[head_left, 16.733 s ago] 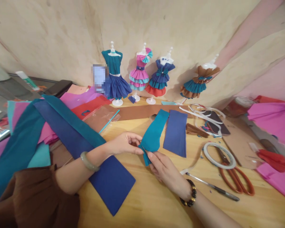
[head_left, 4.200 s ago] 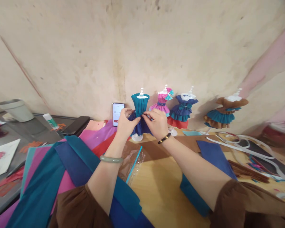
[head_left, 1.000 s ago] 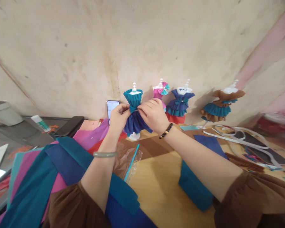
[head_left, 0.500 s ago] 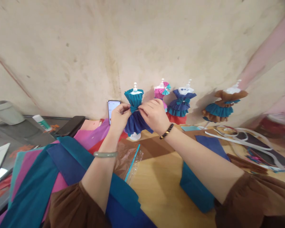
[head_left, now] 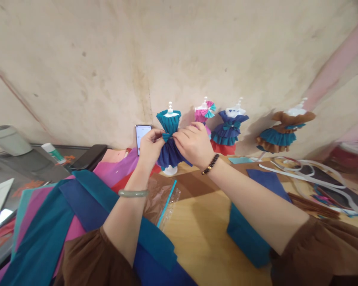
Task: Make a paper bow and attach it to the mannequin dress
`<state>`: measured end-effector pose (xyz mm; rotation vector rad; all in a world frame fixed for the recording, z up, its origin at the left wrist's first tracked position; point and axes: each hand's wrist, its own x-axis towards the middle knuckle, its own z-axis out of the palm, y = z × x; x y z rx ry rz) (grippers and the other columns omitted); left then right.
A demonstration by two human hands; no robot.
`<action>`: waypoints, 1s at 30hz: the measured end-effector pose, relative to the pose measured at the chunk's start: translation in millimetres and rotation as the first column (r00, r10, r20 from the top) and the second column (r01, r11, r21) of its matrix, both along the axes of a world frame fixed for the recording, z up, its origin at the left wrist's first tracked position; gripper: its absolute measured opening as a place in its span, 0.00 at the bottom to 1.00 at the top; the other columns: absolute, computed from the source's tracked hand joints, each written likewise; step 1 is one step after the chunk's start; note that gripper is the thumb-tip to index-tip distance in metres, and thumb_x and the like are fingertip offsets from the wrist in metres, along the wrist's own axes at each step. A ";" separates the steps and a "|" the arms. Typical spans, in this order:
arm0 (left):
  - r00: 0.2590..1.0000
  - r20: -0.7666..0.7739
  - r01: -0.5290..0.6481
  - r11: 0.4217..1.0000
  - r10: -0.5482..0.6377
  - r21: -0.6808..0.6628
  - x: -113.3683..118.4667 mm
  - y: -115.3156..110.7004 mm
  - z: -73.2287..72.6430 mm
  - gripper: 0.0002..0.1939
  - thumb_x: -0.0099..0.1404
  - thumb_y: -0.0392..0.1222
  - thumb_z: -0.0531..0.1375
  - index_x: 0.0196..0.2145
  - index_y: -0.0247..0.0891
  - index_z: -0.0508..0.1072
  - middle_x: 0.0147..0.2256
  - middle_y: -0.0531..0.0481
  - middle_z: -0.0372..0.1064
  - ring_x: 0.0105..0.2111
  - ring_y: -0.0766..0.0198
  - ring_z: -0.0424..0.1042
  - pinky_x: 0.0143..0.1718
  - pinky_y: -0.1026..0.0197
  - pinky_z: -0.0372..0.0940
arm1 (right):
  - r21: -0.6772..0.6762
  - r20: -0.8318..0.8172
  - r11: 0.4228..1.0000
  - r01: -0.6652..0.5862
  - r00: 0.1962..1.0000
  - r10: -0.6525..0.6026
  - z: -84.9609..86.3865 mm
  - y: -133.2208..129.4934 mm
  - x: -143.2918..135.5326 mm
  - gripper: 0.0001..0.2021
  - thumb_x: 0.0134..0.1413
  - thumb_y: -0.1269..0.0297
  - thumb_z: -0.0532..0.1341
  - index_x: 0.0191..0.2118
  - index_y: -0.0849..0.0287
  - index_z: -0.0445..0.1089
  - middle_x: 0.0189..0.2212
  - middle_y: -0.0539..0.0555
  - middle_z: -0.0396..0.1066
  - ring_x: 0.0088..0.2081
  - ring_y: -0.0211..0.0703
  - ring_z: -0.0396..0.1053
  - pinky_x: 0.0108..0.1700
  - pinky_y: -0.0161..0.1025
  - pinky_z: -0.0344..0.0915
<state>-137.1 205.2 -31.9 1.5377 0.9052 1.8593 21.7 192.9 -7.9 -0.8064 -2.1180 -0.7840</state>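
Note:
A small white mannequin (head_left: 170, 112) stands against the wall in a pleated teal top (head_left: 170, 121) and a gathered dark blue skirt (head_left: 170, 155). At its waist is a small teal bow (head_left: 167, 137). My left hand (head_left: 151, 145), a pale green bangle on its wrist, pinches the bow's left end. From the other side my right hand (head_left: 195, 143), wearing a black bead bracelet, has its fingertips closed on the right end. The right fingers cover part of the bow and the waist.
Other dressed mannequins in pink (head_left: 200, 115), blue (head_left: 232, 123) and brown (head_left: 286, 129) stand to the right. A phone (head_left: 139, 133) leans on the wall. Crepe paper sheets (head_left: 44, 230) lie left, beside a glue stick (head_left: 53, 153); white tubing (head_left: 325, 169) coils at right.
The teal piece at the waist now shows more plainly as a bow between my fingertips. Both hands have barely moved; the view has shifted slightly.

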 end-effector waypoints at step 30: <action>1.000 -0.019 -0.016 1.000 0.017 0.023 2.3 -1.3 -0.8 0.06 0.49 0.36 0.66 0.27 0.38 0.73 0.26 0.54 0.72 0.30 0.65 0.71 0.35 0.63 0.66 | -0.049 -0.014 0.999 0.003 1.000 -0.004 1.9 -2.2 -1.4 0.15 0.63 0.72 0.48 0.35 0.62 0.72 0.30 0.56 0.76 0.33 0.45 0.67 0.46 0.45 0.50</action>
